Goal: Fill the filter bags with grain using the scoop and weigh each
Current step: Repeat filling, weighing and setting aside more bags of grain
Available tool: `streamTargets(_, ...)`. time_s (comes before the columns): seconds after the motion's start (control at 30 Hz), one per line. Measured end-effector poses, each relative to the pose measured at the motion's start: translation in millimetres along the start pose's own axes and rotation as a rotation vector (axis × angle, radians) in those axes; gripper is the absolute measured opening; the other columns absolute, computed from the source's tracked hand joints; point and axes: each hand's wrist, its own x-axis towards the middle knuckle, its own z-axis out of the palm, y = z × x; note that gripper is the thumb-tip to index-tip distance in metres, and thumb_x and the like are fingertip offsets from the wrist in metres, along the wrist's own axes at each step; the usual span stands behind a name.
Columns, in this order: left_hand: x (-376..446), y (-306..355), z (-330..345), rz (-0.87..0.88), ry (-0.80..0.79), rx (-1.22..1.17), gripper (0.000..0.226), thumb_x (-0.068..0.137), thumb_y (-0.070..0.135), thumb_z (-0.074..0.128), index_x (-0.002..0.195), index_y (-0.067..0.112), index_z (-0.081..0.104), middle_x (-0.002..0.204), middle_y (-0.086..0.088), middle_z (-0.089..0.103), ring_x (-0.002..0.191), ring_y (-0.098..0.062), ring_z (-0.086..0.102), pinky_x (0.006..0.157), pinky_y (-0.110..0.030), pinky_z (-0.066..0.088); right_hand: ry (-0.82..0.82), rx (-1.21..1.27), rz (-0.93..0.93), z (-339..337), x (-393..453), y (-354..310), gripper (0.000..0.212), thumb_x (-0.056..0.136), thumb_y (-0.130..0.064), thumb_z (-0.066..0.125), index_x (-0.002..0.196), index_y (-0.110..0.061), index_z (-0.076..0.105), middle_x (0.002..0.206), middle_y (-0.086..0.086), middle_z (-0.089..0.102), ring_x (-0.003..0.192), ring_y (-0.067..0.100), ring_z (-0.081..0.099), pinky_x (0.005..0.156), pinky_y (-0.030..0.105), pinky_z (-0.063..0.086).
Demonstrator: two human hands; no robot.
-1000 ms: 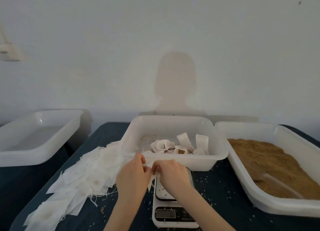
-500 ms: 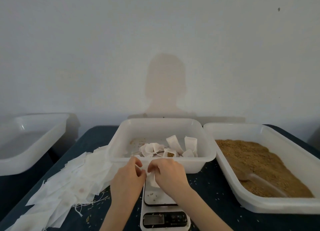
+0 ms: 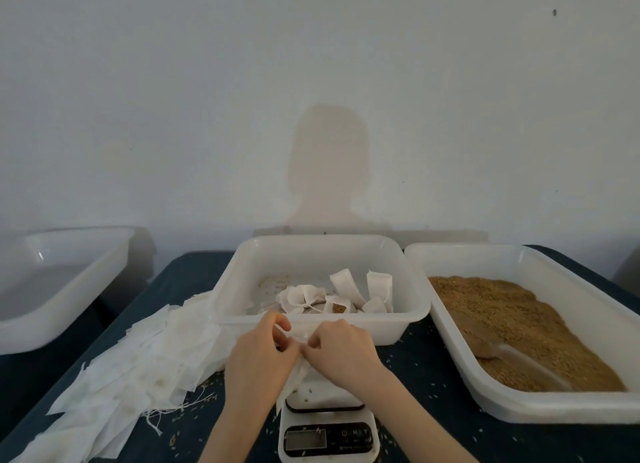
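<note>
Dark blue surface [image 3: 429, 376], stray grains scattered across it, against a bare pale wall [image 3: 207, 98] carrying our head's shadow. Our left hand [image 3: 258, 357] and right hand [image 3: 341, 350] meet above the scale [image 3: 327, 428], fingers of both pinching one empty filter bag [image 3: 294, 376]. Loose bags [image 3: 138, 358] heaped left; filled bags in the middle tub [image 3: 414, 306]; scoop [image 3: 519, 362] lying in the grain [image 3: 502, 310], right tub [image 3: 588, 405]. An empty tub [image 3: 31, 327] stands far left.

Your left hand [image 3: 258, 360] and right hand [image 3: 341, 350] sit close together, knuckles up, bare forearms angling in from the bottom edge. The fingertips of both curl inward and pinch toward each other; whether the thumbs actually touch seems unclear from here.
</note>
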Motion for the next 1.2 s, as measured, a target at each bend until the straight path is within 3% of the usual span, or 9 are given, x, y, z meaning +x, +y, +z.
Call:
streamTargets(0.13,-3.1,-2.2,4.0,0.032,-0.016,0.027,0.022,0.081,0.027,0.063,0.082,0.037,0.043,0.062,0.012,0.059,0.057,0.0,0.056,0.052,-0.011,0.039,-0.108,-0.044,-0.087,-9.4,-0.1,0.2,0.024,0.085,-0.026,0.051,0.094,-0.027,0.073,0.089,-0.003,0.067,0.079,0.019,0.06,0.063,0.025,0.041)
streamTargets(0.23,-5.2,-2.0,7.7,0.076,-0.008,0.059,0.02,0.084,0.028,0.06,0.081,0.037,0.042,0.062,0.011,0.057,0.057,-0.001,0.054,0.052,-0.01,0.037,-0.148,-0.006,-0.115,-15.7,0.3,0.4,0.028,0.083,-0.022,0.05,0.094,-0.029,0.074,0.085,-0.003,0.067,0.075,0.018,0.057,0.063,0.027,0.043)
streamTargets(0.37,-4.1,-3.8,5.0,0.134,-0.118,-0.302,0.019,0.083,0.042,0.063,0.096,0.038,0.049,0.091,0.016,0.061,0.086,-0.002,0.058,0.072,-0.014,0.045,-0.089,0.062,-0.052,-20.7,0.8,8.6,0.025,0.084,-0.04,0.055,0.078,-0.024,0.073,0.069,-0.008,0.061,0.069,0.011,0.056,0.059,0.023,0.043)
streamTargets(0.47,-5.3,-5.9,1.7,0.154,-0.411,-0.356,0.067,0.07,0.054,0.071,0.125,0.043,0.036,0.122,0.032,0.044,0.113,0.014,0.041,0.088,-0.011,0.036,-0.143,0.123,-0.053,-28.0,-2.4,15.1,0.023,0.079,-0.044,0.056,0.088,-0.034,0.075,0.075,-0.013,0.064,0.074,0.006,0.057,0.064,0.021,0.044)
streamTargets(0.57,-6.1,-3.3,5.6,0.182,-0.536,-0.188,0.09,0.06,0.049,0.075,0.13,0.051,0.019,0.12,0.039,0.034,0.11,0.012,0.037,0.092,-0.013,0.031,-0.229,0.215,-0.12,-39.4,-7.9,21.1,0.02,0.078,-0.037,0.061,0.092,-0.035,0.075,0.082,-0.011,0.068,0.083,0.007,0.061,0.078,0.029,0.054)
streamTargets(0.8,-1.5,11.5,20.7,0.228,-0.47,-0.255,0.025,0.078,0.042,0.064,0.1,0.034,0.057,0.087,0.01,0.066,0.08,-0.001,0.06,0.073,-0.021,0.05,-0.196,0.389,-0.144,-58.6,-18.4,44.8,0.018,0.084,-0.032,0.063,0.097,-0.028,0.075,0.093,-0.002,0.071,0.092,0.018,0.063,0.086,0.037,0.053)
streamTargets(1.0,-0.8,23.6,34.5,0.239,-0.435,-0.319,0.019,0.083,0.043,0.06,0.102,0.041,0.058,0.089,0.015,0.066,0.081,0.003,0.06,0.068,-0.016,0.048,0.05,0.443,-0.125,-84.7,-31.3,91.9,0.02,0.09,-0.026,0.061,0.085,-0.042,0.071,0.1,-0.021,0.063,0.094,-0.008,0.056,0.083,0.016,0.046)
streamTargets(1.13,-2.0,29.8,41.3,0.251,-0.452,-0.325,0.019,0.081,0.046,0.057,0.099,0.041,0.059,0.088,0.018,0.066,0.078,0.002,0.06,0.068,-0.018,0.048,0.295,0.146,0.158,-106.4,-47.6,167.2,0.016,0.092,-0.032,0.058,0.091,-0.046,0.064,0.096,-0.024,0.064,0.082,-0.009,0.057,0.074,0.016,0.047)
streamTargets(1.2,-2.0,33.0,45.3,0.248,-0.45,-0.318,0.016,0.083,0.043,0.058,0.099,0.042,0.058,0.089,0.016,0.066,0.081,0.0,0.061,0.073,-0.021,0.051,0.244,-0.09,0.373,-108.1,-58.3,211.6,0.017,0.091,-0.035,0.056,0.104,-0.039,0.065,0.106,-0.018,0.066,0.087,-0.001,0.059,0.074,0.02,0.049)
